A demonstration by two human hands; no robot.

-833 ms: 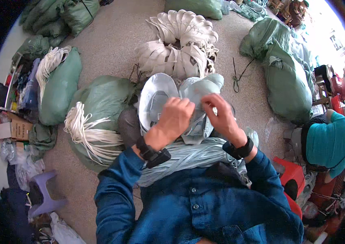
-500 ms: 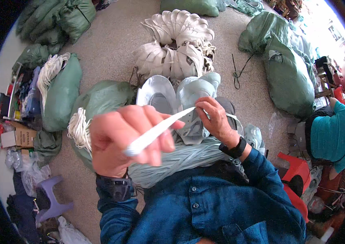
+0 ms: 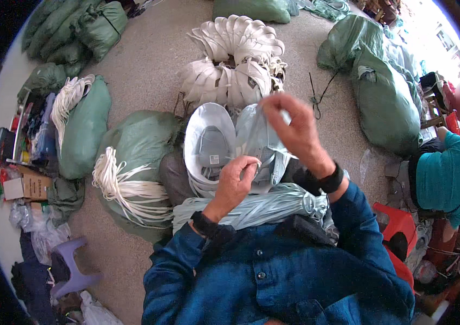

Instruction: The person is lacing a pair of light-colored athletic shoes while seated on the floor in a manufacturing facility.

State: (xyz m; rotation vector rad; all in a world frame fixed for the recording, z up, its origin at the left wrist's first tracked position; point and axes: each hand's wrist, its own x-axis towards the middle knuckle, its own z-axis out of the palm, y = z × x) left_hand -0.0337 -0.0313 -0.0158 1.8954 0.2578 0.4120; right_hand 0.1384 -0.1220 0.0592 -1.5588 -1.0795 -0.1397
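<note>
While the right hand [image 3: 295, 130] is raised above the lap with thumb and fingers pinched shut on the upper edge of a pale blue cap piece [image 3: 260, 143], the left hand [image 3: 238, 181] sits lower, its fingers curled closed on the lower part of the same piece. This cap piece hangs between the two hands, just in front of the person's chest, beside a pale cap [image 3: 208, 143] lying open with its inside showing. A bundle of pale blue strips [image 3: 251, 208] lies across the lap beneath both wrists. On the floor ahead rests a heap of white cap pieces [image 3: 232, 59], with green sacks [image 3: 387, 92] around it; one sack [image 3: 138, 146] at the left carries white straps [image 3: 119, 187]. A purple stool [image 3: 70, 265] stands at the lower left.
</note>
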